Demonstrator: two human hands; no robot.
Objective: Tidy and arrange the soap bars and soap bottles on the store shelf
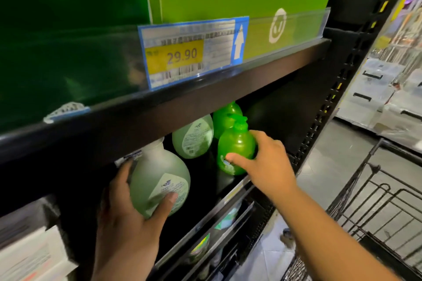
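Soap bottles [194,141], four of them, stand on the dark shelf [205,177] in front of you, under the board [205,89] of the shelf above. Your left hand [127,219] is curled round the nearest pale bottle [157,173], with the thumb across its white label and the fingers on its far side. It is round-bellied and frosted milky green, and its narrow neck rises behind the board's edge. Your right hand [265,162] grasps the bright green bottle [236,143] at the front right, thumb low on its front. This one is smaller, glossy and translucent, with a green pump top and a white mark near its base. Behind, a second pale bottle [193,134] shows a printed label, and just right of it a second bright green bottle [225,116] is partly hidden by the one you hold. Above, a price tag [182,52] reads 29.90, with green cartons [228,4] over it. A black wire cart [376,201] stands at your right.
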